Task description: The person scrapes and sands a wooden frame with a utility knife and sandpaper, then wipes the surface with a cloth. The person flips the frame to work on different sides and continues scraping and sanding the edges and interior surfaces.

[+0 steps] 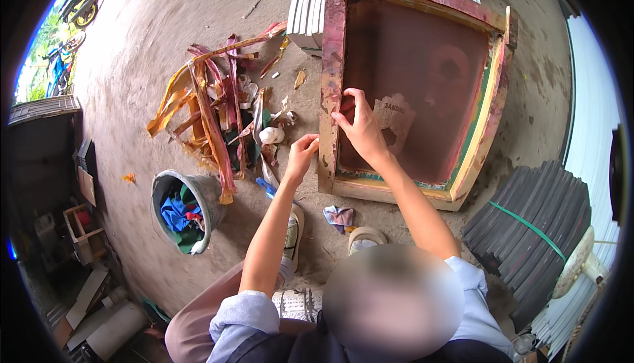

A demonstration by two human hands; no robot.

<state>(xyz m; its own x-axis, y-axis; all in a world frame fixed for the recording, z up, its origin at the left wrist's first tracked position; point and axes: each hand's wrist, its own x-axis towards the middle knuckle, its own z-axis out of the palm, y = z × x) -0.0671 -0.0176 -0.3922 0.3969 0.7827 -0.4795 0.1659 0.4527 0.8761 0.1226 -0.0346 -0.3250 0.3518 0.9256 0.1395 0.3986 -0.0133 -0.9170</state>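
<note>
Main risk: mesh (429, 52) damage. Right hand (363, 128) was at the inner edge of the frame's (333, 52) left rail, thumb and forefinger apart, right beside the mesh; a slip inward could have dented or torn it. Left hand (302, 158) was at the same rail's outer edge, fingers drawn together; couldn't tell if they had anything between them.

Second: frame shift. It sat ahead of the person, far end over the white stack (305, 16); couldn't see what bore the near end. A hard sideways pull on that rail could have skewed it.

Third: debris. Loose strips (210, 118) lay left of the frame and could have stuck to it or snagged a shoe (294, 234). Rag (339, 216) was underfoot too.

Surface: stained bare floor (132, 118), no desk under the work. Bucket (216, 198) of cloths (178, 212) left, strapped dark stack (522, 214) right. Room opened to daylight top left, bikes (58, 69) outside.
</note>
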